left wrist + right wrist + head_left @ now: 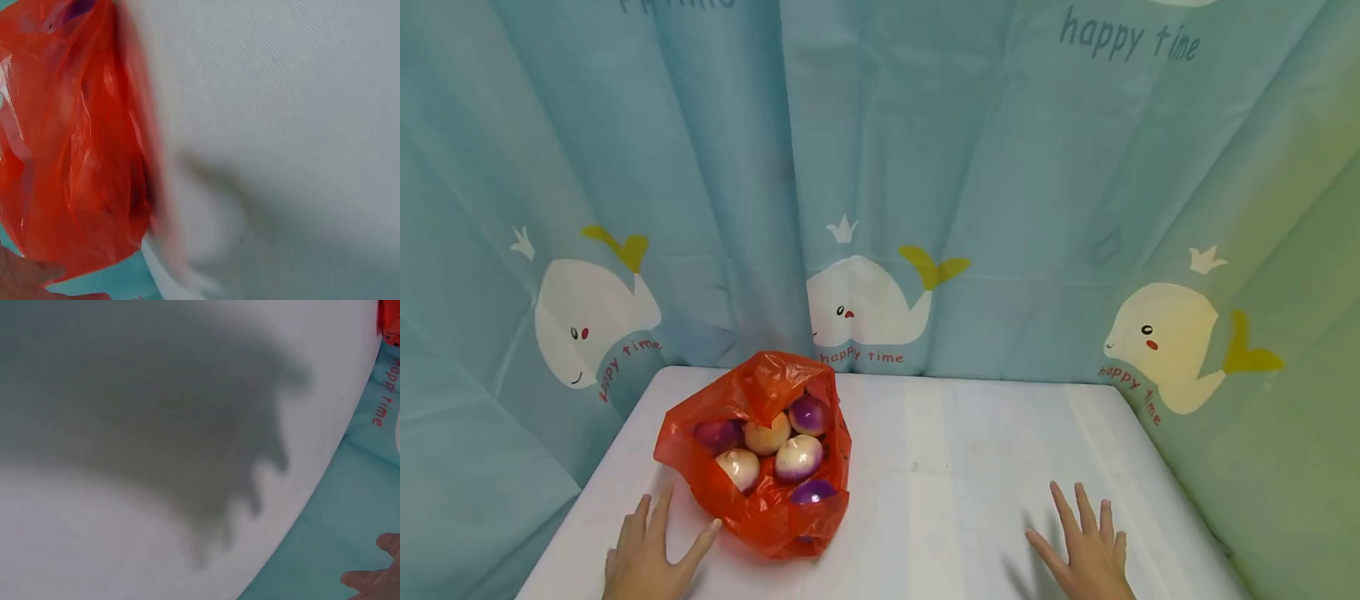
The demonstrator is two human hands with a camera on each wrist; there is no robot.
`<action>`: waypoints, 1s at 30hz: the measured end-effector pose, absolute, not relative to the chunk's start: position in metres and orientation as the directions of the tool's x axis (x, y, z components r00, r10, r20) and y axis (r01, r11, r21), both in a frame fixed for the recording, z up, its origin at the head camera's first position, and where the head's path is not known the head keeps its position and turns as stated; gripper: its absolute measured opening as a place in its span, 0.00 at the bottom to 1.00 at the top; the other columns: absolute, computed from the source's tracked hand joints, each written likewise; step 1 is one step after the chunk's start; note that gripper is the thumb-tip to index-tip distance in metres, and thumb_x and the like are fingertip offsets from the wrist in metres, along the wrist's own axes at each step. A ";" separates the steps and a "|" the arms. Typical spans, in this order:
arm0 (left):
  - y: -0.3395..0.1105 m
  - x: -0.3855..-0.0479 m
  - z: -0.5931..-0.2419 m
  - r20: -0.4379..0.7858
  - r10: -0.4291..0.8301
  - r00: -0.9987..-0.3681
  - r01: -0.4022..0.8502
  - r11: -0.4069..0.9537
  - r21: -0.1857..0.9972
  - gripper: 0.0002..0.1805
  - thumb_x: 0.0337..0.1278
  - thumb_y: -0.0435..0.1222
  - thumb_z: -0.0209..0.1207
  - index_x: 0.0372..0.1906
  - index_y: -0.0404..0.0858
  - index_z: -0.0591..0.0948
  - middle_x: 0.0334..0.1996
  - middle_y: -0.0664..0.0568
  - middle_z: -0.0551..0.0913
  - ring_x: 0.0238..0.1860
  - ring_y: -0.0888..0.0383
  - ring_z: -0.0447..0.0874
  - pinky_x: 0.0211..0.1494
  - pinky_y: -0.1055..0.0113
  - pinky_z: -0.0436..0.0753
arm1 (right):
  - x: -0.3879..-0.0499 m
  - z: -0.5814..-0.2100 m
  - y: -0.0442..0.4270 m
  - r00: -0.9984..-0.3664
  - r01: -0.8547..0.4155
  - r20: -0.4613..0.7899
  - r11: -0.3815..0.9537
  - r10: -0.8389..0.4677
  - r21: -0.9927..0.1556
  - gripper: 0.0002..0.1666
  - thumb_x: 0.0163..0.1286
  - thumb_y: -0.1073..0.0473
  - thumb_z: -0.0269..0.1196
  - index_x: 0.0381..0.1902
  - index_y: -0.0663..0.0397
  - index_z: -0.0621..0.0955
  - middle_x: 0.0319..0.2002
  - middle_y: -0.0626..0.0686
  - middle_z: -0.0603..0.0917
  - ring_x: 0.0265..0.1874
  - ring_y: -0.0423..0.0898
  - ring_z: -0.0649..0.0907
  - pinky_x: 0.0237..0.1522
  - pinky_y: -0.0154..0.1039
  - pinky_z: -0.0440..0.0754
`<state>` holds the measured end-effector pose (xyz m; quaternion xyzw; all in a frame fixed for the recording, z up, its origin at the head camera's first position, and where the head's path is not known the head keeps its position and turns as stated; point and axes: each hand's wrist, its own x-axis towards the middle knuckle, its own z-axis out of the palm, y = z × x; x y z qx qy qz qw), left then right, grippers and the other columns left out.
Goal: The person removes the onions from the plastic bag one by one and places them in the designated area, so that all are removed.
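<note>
An orange-red plastic bag [767, 533] lies open on the left part of the table, its mouth toward me. Inside are several round purple-and-white turnips, such as a pale one [799, 458] and a purple one [808, 415]. My left hand [651, 550] hovers just left of the bag's near side, fingers spread, holding nothing. In the left wrist view the side of the bag [75, 144] fills the left edge, with part of that hand [25, 278] below it. Well to the right, my right hand [1086, 550] is spread above the table, holding nothing; its shadow falls beneath.
A white cloth with pale stripes covers the table [985, 467]. Blue-green curtains [1037, 208] printed with whales hang close behind the table and along both its sides.
</note>
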<state>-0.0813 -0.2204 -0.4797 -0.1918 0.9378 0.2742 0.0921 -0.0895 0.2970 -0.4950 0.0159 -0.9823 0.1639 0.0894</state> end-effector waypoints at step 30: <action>-0.176 -0.095 -0.483 -0.245 -0.365 -0.898 -0.415 0.524 0.744 0.57 0.54 0.63 0.54 0.68 0.24 0.43 0.56 0.25 0.48 0.53 0.30 0.58 0.57 0.35 0.64 | -0.127 -0.494 0.201 -0.928 -0.333 0.337 0.766 -0.161 -0.550 0.33 0.63 0.51 0.66 0.62 0.60 0.71 0.57 0.57 0.74 0.56 0.56 0.74 0.53 0.54 0.74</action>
